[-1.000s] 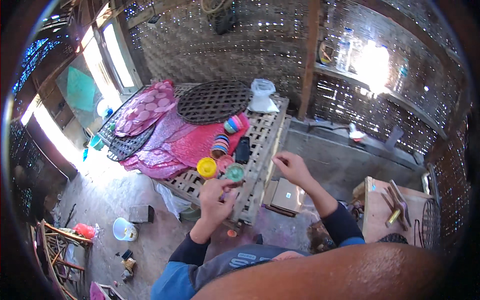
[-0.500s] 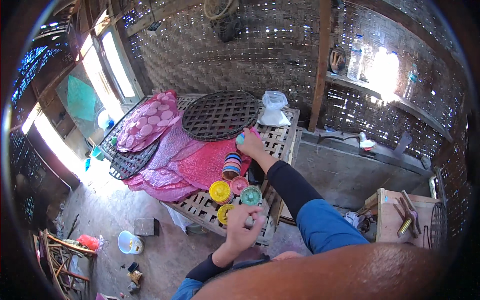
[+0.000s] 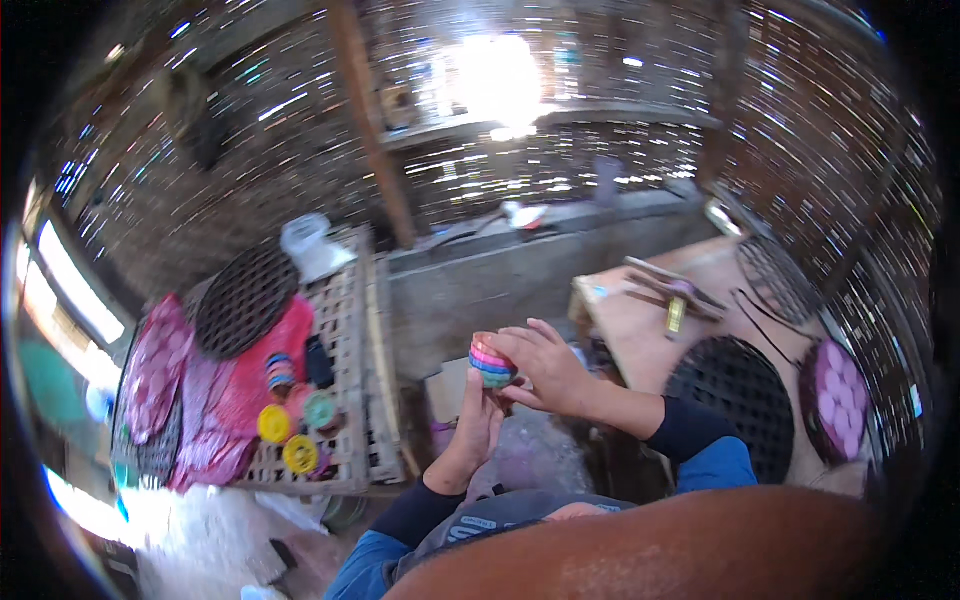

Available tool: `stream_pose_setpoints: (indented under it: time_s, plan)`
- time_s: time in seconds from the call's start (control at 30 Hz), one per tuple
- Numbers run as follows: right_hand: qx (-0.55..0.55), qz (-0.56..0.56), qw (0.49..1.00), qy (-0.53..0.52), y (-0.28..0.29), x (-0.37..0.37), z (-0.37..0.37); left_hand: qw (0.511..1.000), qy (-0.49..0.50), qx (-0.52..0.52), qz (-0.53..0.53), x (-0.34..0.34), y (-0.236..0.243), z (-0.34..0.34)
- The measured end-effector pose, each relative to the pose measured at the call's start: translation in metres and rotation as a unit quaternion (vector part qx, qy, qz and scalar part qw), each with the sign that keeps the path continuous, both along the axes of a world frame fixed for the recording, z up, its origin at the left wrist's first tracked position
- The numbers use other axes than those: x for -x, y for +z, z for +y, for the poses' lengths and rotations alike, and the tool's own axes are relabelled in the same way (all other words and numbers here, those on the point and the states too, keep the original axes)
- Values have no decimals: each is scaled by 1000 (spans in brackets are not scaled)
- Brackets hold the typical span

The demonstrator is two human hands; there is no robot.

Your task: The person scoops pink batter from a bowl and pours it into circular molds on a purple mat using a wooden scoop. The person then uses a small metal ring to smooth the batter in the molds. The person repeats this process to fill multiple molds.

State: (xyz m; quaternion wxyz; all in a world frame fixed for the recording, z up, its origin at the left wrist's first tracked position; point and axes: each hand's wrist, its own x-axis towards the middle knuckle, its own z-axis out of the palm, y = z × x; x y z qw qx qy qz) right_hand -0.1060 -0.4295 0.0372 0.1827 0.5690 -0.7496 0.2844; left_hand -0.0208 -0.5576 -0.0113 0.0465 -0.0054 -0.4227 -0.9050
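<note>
The striped stack (image 3: pixel 489 362), a small round pile banded in orange, pink, blue and green, is held up between the two hands in front of the person's torso, apart from the furniture on either side. The right hand (image 3: pixel 556 372) comes in from the right, its fingers clamped on the stack around the top and near side. The left hand (image 3: pixel 470 434) is lower and to the left, its fingertips against the lower part of the stack; how far they close I cannot tell, since part of them is hidden.

Below the hands, a cardboard box (image 3: pixel 450 393) and some clear plastic (image 3: pixel 532 458) show. To the left is a slatted table (image 3: pixel 344 290). On its near part sit two yellow round pieces (image 3: pixel 274 424), a green round piece (image 3: pixel 320 410) and, between them, a pink one, with a second striped stack (image 3: pixel 279 370) and a dark box (image 3: pixel 319 362) just beyond. Pink sheets (image 3: pixel 262 372) spread beside these, a dark lattice tray (image 3: pixel 248 305) lies past them, and a white plastic bag (image 3: pixel 316 250) is near the far end.

To the right, a wooden table (image 3: pixel 640 345) carries a wooden tool (image 3: pixel 675 297) with a yellow part, a dark round tray (image 3: pixel 735 400) and, near the outer edge, a basket of pink discs (image 3: pixel 838 395). Behind everything, a shelf (image 3: pixel 620 112) runs along the woven wall, partly lost in glare
</note>
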Motion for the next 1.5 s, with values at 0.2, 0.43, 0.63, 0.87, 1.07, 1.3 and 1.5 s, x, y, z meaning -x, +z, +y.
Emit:
stream_pose_setpoints:
  time_s: [0.2,0.43,0.63,0.87,1.07,1.3,1.5]
  plan:
    - [123,-132,974,-137,11,-8,190,983,-183,4,6,42,12,143]
    - [182,-264,911,-258,-1,-54,351,877,-479,29,-10,55,12,296]
    - [250,-253,870,-341,-3,-80,431,796,-583,-96,-131,71,5,373]
    - [348,-101,705,-609,-15,-7,601,773,-597,-107,-187,104,7,406]
    - [151,-178,550,-802,-95,73,691,814,-537,-70,-210,117,6,408]
    - [72,-223,667,-707,-128,104,723,826,-512,-82,-220,132,-6,407]
    - [220,-132,503,-825,-110,101,813,856,-474,-67,-197,133,7,419]
